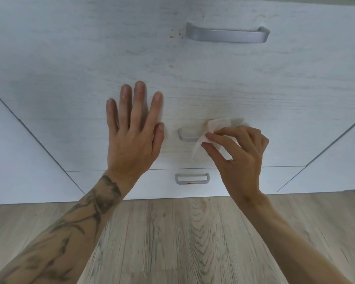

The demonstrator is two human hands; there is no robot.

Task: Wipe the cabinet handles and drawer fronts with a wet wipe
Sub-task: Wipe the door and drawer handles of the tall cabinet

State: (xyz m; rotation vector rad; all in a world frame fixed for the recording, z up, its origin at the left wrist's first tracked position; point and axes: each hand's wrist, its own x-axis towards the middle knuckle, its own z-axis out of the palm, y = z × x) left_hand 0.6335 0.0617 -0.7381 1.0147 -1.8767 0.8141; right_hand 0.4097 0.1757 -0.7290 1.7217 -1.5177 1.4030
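Three brushed grey metal bar handles were visible on the white wood-grain drawer fronts (213, 89): a long upper handle (226, 34), a shorter middle handle (184, 136) and a lower handle (192, 178). Two drawer fronts could be counted with certainty, divided by a thin horizontal seam just above the lower handle; whether the upper handle belonged to a separate front could not be told. Two bare hands were present. The left hand (132, 136), on a tattooed forearm, lay flat on the front with its fingers spread and extended, holding nothing, just left of the middle handle. The right hand (239, 152) pinched a crumpled white wet wipe (215, 128) between thumb and fingertips, pressing it on the right end of the middle handle; the wipe showed a small orange-yellow stain at its upper left edge. Several small brown specks (175, 33) marked the front left of the upper handle, one more lay lower down, and a reddish smear sat on the lower handle. Plain white cabinet panels (19, 160) flanked the drawers on both sides. Open pale wood-plank flooring (182, 242) extended beneath the arms to the cabinet base.
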